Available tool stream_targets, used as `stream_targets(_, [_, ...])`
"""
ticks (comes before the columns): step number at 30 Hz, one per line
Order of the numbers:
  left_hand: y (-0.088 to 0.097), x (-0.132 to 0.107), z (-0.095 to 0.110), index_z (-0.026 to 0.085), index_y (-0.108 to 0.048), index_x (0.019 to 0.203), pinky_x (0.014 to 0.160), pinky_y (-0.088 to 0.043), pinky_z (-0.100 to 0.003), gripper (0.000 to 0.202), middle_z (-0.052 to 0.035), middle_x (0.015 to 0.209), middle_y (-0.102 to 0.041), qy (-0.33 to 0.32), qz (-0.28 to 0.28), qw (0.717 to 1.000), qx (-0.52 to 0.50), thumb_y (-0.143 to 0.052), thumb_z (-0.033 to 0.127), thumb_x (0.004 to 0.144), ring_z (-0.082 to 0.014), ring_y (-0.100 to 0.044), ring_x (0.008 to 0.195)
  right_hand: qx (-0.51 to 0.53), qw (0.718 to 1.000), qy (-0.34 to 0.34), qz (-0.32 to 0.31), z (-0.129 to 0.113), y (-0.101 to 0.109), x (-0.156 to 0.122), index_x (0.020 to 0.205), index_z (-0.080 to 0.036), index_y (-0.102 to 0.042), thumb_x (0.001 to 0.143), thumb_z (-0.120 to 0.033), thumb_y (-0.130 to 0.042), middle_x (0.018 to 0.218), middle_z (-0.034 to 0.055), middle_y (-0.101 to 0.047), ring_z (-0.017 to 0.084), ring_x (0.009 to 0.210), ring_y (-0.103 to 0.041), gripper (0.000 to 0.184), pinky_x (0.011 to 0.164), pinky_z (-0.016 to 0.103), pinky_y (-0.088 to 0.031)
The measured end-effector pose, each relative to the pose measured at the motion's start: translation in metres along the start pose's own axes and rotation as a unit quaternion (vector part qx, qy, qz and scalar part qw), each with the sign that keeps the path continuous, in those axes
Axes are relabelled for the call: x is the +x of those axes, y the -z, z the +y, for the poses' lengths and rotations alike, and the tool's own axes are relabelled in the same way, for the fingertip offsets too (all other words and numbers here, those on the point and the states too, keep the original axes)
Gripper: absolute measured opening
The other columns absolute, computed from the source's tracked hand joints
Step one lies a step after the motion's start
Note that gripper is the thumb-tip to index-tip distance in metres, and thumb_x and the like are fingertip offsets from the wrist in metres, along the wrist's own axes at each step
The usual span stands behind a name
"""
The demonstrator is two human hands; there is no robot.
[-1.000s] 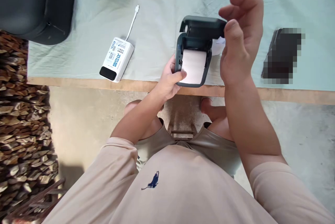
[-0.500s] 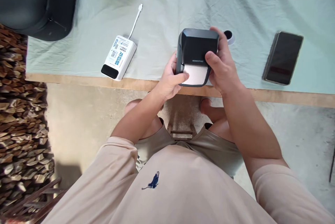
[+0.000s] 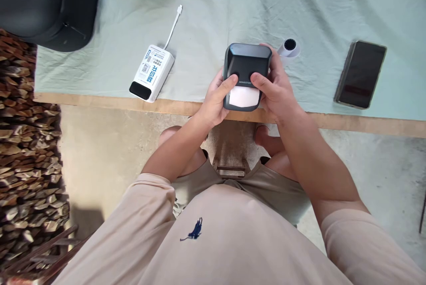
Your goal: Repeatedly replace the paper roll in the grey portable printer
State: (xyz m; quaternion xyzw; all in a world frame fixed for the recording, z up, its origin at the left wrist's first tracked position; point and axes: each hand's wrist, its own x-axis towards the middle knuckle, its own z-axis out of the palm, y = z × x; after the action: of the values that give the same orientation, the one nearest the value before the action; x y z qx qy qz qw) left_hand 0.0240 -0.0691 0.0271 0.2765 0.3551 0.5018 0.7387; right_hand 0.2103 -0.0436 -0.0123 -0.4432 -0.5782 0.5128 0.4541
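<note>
While both hands [image 3: 215,100] [image 3: 281,91] grasp it from opposite sides, the dark printer [image 3: 249,64] lies between them.

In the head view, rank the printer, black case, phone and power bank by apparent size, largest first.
1. Black case, though the view's edge cuts it off.
2. Printer and phone, unranked: they look close, and the held printer may be nearer.
3. Power bank.
</note>
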Motion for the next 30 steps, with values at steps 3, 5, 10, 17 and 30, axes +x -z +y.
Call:
stream_targets(3, [-0.002, -0.001, 0.001, 0.023, -0.071, 0.119, 0.110, -0.071, -0.040, 0.031, -0.0054, 0.119, -0.088, 0.011, 0.009, 1.000, -0.011, -0.085, 0.044, 0.100, -0.0329, -0.081, 0.142, -0.019, 1.000, -0.009, 0.007, -0.002, 0.001, -0.001, 0.165, -0.051, -0.048, 0.100, -0.081, -0.074, 0.163, 0.0005, -0.071, 0.030, 0.130, -0.082, 0.076, 0.095, 0.046, -0.076])
stream_targets(5, [-0.004, -0.001, 0.002, 0.023, -0.070, 0.118, 0.115, -0.070, -0.042, 0.029, -0.0058, 0.120, -0.088, 0.012, 0.010, 1.000, -0.017, -0.084, 0.040, 0.099, -0.0332, -0.080, 0.144, -0.025, 0.999, -0.022, 0.010, -0.004, 0.000, -0.001, 0.165, -0.052, -0.048, 0.102, -0.079, -0.072, 0.162, 0.0006, -0.071, 0.030, 0.131, -0.081, 0.073, 0.095, 0.046, -0.076])
stream_targets(10, [-0.006, 0.001, 0.003, 0.024, -0.073, 0.120, 0.124, -0.067, -0.046, 0.033, -0.0077, 0.127, -0.088, 0.031, 0.029, 0.999, -0.023, -0.077, 0.053, 0.106, -0.0352, -0.073, 0.155, 0.000, 0.999, -0.053, -0.003, -0.010, -0.001, -0.002, 0.166, -0.050, -0.047, 0.097, -0.086, -0.074, 0.166, 0.0020, -0.069, 0.031, 0.138, -0.078, 0.083, 0.105, 0.049, -0.075])
stream_targets(17, [-0.003, 0.011, 0.000, 0.024, -0.078, 0.127, 0.124, -0.066, -0.044, 0.044, -0.0063, 0.126, -0.088, 0.057, 0.044, 0.996, -0.058, -0.052, 0.058, 0.118, -0.0314, -0.071, 0.157, 0.062, 0.998, -0.014, 0.002, -0.004, 0.001, 0.000, 0.160, -0.048, -0.055, 0.092, -0.088, -0.074, 0.166, -0.0002, -0.069, 0.033, 0.155, -0.069, 0.081, 0.114, 0.052, -0.073])
stream_targets(30, [-0.011, 0.004, 0.013, 0.024, -0.073, 0.098, 0.112, -0.072, -0.044, 0.041, -0.0071, 0.109, -0.089, 0.055, 0.062, 0.995, -0.047, -0.053, 0.057, 0.113, -0.0337, -0.081, 0.140, 0.045, 0.999, -0.004, 0.000, -0.003, 0.002, 0.001, 0.157, -0.047, -0.060, 0.084, -0.088, -0.075, 0.172, -0.0005, -0.064, 0.036, 0.163, -0.062, 0.085, 0.126, 0.061, -0.066])
